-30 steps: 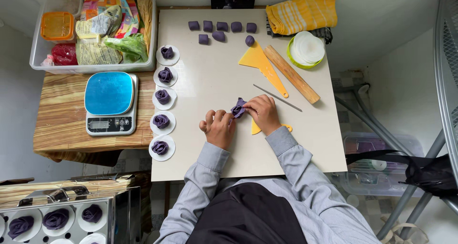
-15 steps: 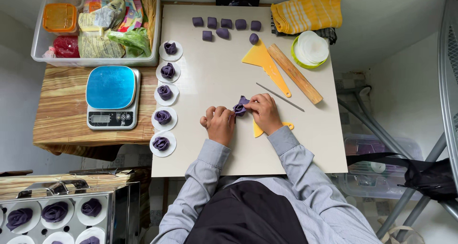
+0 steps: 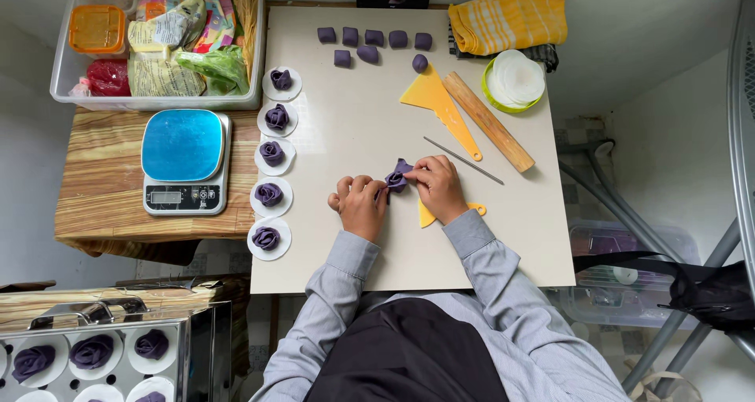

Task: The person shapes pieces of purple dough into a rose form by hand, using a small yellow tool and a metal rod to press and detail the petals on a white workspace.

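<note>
On the cream work board (image 3: 354, 127), my left hand (image 3: 360, 202) and my right hand (image 3: 437, 183) meet at a piece of purple dough (image 3: 397, 177). Both hands pinch it from either side; it looks like a rolled flower shape. A yellow scraper (image 3: 428, 212) lies partly under my right wrist. Several finished purple dough roses (image 3: 270, 193) sit on white paper rounds along the board's left edge. Several small purple dough lumps (image 3: 370, 43) lie in rows at the far edge.
A second yellow scraper (image 3: 440, 103), a wooden rolling pin (image 3: 487, 122) and a thin metal rod (image 3: 462, 160) lie right of centre. A blue-topped scale (image 3: 184, 160) stands on a wooden table at left, behind it a plastic bin (image 3: 157, 48). A steamer tray (image 3: 94, 355) holds more roses.
My hands stay on the purple dough, fingers shifting slightly as they shape it. The camera view has drifted a little; nothing else on the board moved.
</note>
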